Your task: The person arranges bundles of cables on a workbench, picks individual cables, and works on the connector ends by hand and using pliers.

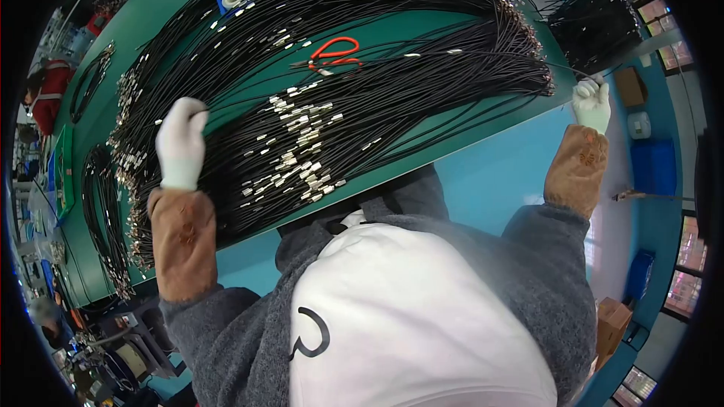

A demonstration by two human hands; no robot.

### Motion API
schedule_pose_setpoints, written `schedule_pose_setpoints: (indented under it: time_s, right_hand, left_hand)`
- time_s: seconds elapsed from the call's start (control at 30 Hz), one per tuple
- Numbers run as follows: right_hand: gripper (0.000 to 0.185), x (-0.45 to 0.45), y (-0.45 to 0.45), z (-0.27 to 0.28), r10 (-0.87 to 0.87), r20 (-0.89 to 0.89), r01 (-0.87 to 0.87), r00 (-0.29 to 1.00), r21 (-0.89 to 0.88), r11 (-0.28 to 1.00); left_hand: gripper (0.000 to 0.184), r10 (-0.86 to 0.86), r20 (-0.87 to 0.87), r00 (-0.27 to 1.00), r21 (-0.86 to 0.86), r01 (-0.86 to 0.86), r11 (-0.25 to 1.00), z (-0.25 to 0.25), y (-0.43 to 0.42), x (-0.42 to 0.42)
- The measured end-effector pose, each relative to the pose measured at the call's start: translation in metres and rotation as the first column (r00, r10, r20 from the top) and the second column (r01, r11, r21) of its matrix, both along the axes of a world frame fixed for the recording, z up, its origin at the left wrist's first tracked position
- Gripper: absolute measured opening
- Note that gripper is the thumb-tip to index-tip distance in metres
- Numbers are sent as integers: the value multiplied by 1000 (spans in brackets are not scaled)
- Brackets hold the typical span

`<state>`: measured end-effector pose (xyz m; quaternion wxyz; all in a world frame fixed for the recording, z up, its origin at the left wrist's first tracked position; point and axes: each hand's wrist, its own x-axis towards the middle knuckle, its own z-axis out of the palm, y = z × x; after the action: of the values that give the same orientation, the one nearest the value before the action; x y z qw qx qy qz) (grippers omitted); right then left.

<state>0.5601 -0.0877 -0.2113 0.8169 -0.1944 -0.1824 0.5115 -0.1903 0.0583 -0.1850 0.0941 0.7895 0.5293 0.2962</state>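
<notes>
Black cable [454, 50] runs lengthwise leftward from right hand [592, 99], fingers closed near its end, toward curled left hand [182, 136], hold unclear.

No legible text; black mark [326, 334] on white cap [415, 309]

I can't tell whether the blurred left hand [181, 142] holds anything; the right hand [591, 104] hides its palm. My feed crops the white cap [411, 316] below; cable tips [544, 79] are too small to identify.
</notes>
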Motion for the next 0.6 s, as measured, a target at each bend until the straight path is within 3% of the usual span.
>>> schedule_pose_setpoints:
  time_s: [0.03,0.13,0.2,0.3,0.37,0.4,0.43,0.47,0.5,0.53,0.57,0.6]
  right_hand:
    - [20,10,-14,-1,70,-35,-68,997,42,997]
    - [18,74,-83,-31,12,-4,-12,1000,-57,998]
    - [18,94,-130,-56,-350,67,352,934,-321,879]
    - [19,95,-173,-89,-361,197,411,911,-474,779]
    - [23,40,-143,-67,-362,409,537,838,-502,678]
    - [23,16,-120,-51,-357,410,535,839,-504,678]
    - [25,-6,-94,-31,-266,414,446,871,-434,783]
    - [27,-38,-68,-8,-175,425,343,888,-358,869]
    - [30,-93,-37,23,-136,561,369,817,-326,870]
    - [33,-115,-11,31,-29,588,192,809,-218,957]
    - [34,-145,10,42,76,646,101,759,-232,968]
    - [34,-181,31,55,176,699,9,693,-253,967]
  left_hand:
    - [9,26,14,1000,67,-27,997,10,-7,-12]
    - [8,71,59,996,-69,-66,995,43,-53,-55]
    - [7,76,25,997,-177,-70,982,51,-91,-85]
    - [6,275,129,953,-635,-134,761,61,-139,-121]
    - [8,229,317,920,-623,20,782,40,-147,-160]
    - [8,233,316,920,-625,17,780,31,-145,-154]
    - [11,149,650,745,-499,270,823,23,-134,-144]
    - [16,47,888,458,-283,462,841,20,-121,-129]
    - [16,24,909,416,-246,488,837,20,-106,-110]
    - [16,-1,929,371,-204,514,833,21,-93,-85]
    - [8,150,812,564,-348,262,900,29,-88,-52]
    - [8,221,797,563,-423,258,869,37,-82,-18]
